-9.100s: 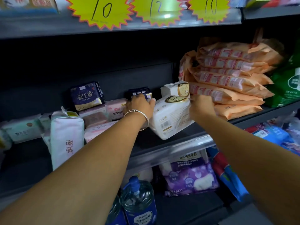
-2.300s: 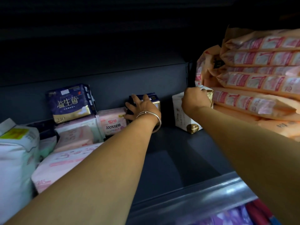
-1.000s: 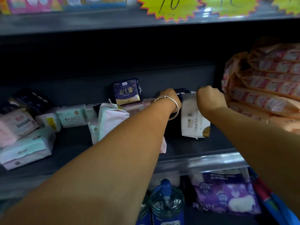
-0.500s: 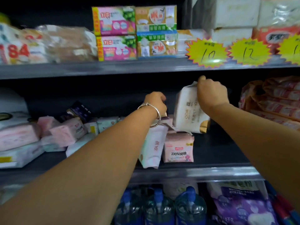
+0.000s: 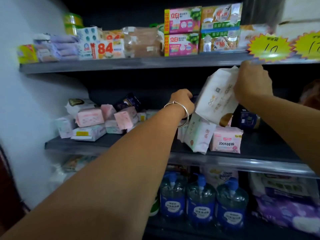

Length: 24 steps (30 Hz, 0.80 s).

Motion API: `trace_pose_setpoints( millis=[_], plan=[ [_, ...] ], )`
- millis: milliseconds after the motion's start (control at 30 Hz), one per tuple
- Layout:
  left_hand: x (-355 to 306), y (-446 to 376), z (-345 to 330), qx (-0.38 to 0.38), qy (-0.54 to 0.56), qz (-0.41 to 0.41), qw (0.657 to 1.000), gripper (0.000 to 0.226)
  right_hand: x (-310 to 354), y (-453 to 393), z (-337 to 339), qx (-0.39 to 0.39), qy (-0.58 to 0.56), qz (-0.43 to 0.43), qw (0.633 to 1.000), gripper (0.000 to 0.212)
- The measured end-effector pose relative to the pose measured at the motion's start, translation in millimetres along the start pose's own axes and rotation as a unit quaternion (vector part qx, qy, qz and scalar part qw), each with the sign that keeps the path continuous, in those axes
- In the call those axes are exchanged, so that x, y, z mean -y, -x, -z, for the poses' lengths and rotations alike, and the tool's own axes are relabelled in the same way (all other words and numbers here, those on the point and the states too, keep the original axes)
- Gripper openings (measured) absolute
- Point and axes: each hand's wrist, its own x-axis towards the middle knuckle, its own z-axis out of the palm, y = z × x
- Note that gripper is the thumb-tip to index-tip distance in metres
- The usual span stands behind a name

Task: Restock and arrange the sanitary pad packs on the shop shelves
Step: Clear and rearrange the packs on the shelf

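Pack tilted above shelf, top in right hand's grip.

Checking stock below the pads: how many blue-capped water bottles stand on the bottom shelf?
3, side by side below the pad shelf: left bottle, middle bottle, right bottle. More may be hidden behind them or behind the forearm.

Two bare forearms enter the frame, one from lower left, one from the right edge. No sleeve shows on either. The left hand carries a thin silver bangle at the wrist, centre frame, smooth, with a small knot-like join on top. The right hand, upper right, wears nothing visible.
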Motion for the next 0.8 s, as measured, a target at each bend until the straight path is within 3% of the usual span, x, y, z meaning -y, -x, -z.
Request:
trace_pose_setpoints(
  millis=[333,800],
  plan=[
    [110.6,-9.4,68.4,-0.059,-0.033,0.089,0.994,0.036,99.4,23.5,-65.6,0.063,-0.065,0.068,0.994,0.023],
    [277.7,-88.3,152.7,-0.126,-0.081,0.148,0.978,0.041,236.5,-27.4,-194.4,0.037,-0.214,0.013,0.976,0.025]
  ],
)
